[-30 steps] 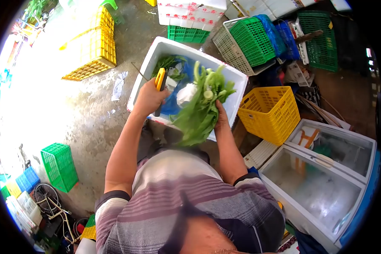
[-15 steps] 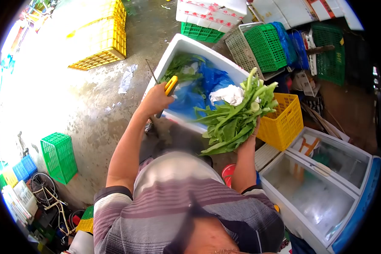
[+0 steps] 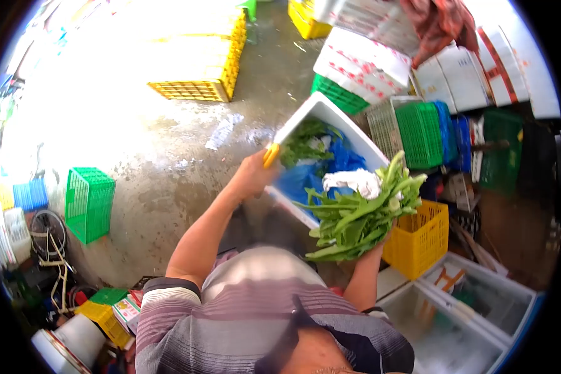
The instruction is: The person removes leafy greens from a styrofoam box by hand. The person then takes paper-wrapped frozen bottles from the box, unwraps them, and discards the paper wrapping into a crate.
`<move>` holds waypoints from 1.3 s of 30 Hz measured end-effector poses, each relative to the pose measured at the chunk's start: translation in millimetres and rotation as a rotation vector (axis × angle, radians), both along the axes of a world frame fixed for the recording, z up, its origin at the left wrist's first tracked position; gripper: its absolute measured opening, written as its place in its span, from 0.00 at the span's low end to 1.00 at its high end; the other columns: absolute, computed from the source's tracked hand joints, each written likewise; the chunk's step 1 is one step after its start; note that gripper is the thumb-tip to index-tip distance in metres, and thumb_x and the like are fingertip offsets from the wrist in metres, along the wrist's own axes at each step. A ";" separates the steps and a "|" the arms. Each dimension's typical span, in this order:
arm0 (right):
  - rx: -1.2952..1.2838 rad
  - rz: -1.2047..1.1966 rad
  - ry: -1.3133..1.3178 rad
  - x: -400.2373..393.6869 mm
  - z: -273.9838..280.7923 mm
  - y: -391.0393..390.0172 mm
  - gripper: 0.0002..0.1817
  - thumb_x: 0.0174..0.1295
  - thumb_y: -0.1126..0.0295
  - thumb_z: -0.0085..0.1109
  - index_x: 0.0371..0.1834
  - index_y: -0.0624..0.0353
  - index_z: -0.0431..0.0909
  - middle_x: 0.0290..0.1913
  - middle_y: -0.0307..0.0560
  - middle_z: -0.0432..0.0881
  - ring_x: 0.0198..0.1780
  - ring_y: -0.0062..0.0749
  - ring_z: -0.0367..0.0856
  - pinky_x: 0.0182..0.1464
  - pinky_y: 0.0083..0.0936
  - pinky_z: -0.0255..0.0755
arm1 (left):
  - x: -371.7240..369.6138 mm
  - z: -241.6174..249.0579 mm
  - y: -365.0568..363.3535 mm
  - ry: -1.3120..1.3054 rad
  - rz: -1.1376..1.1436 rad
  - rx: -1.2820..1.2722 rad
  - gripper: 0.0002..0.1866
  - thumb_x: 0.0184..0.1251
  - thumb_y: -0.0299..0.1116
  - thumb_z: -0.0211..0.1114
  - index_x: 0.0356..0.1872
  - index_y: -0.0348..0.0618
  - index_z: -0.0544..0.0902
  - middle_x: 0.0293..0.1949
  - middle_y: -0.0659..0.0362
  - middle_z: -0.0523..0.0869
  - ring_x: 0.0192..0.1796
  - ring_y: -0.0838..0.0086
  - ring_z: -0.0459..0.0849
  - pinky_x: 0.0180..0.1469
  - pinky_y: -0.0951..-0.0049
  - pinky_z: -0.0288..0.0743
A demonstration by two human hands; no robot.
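My left hand [image 3: 253, 176] is closed around a yellow-handled tool [image 3: 271, 155], whose exact kind I cannot make out. It is at the near left side of a white foam box [image 3: 359, 140]. On my other side, a big bunch of leafy greens [image 3: 356, 225] rests in my right hand [image 3: 380, 244], stems pointing up and away. Leaves hide most of those fingers. In the box lie more greens [image 3: 302, 142] and blue plastic bags [image 3: 344, 156]. A crumpled white cloth or bag [image 3: 354, 181] shows just behind the bunch.
A yellow crate [image 3: 421, 243] stands beside my right forearm, near a glass-topped freezer [image 3: 445, 327]. Green baskets [image 3: 419, 134] and white cartons [image 3: 363, 65] line the far right. Another yellow crate [image 3: 190, 90] and a green crate [image 3: 88, 206] are on the wet floor to the left.
The view has turned, so the box, crates and greens now appear lower and mostly further right. Both hands keep their holds. The thin metal piece beside the left hand no longer shows clearly.
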State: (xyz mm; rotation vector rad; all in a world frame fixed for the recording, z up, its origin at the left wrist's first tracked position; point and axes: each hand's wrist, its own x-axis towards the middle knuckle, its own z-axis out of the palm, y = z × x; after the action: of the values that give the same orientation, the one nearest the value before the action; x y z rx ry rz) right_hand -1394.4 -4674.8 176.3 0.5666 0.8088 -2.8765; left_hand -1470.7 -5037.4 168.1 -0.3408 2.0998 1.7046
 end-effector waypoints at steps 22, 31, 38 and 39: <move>0.087 0.281 0.118 -167.9 28.1 -330.1 0.39 0.68 0.39 0.50 0.77 0.49 0.62 0.73 0.49 0.68 0.70 0.48 0.69 0.71 0.49 0.64 | 130.1 -4.5 -387.3 0.013 0.862 0.432 0.11 0.65 0.28 0.68 0.42 0.38 0.75 0.29 0.56 0.81 0.27 0.70 0.83 0.31 0.68 0.80; 0.047 0.498 0.060 -295.0 13.5 -567.8 0.38 0.69 0.40 0.49 0.76 0.49 0.63 0.72 0.49 0.69 0.69 0.47 0.70 0.71 0.47 0.64 | 119.7 -28.6 -575.0 -0.030 1.253 0.456 0.12 0.69 0.32 0.65 0.47 0.38 0.76 0.31 0.57 0.81 0.26 0.69 0.83 0.30 0.68 0.81; -0.013 0.614 0.022 -442.4 -43.8 -768.9 0.37 0.70 0.40 0.48 0.76 0.50 0.63 0.71 0.49 0.70 0.69 0.47 0.71 0.71 0.46 0.65 | 97.7 -101.1 -716.2 -0.184 1.447 0.309 0.11 0.68 0.32 0.65 0.44 0.38 0.78 0.29 0.57 0.81 0.25 0.69 0.81 0.30 0.68 0.81; -0.029 0.646 0.019 -469.1 -48.9 -801.2 0.37 0.70 0.40 0.48 0.76 0.50 0.63 0.71 0.49 0.70 0.68 0.46 0.71 0.71 0.46 0.65 | 87.3 -111.9 -736.6 -0.230 1.456 0.272 0.10 0.68 0.32 0.66 0.44 0.38 0.78 0.29 0.57 0.82 0.25 0.70 0.81 0.29 0.68 0.81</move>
State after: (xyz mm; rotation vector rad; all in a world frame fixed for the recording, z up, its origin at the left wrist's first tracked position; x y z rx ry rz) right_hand -1863.5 -5476.0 127.4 0.2142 0.7731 -2.2957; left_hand -1383.4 -5773.9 56.2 -2.1989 1.3106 2.3324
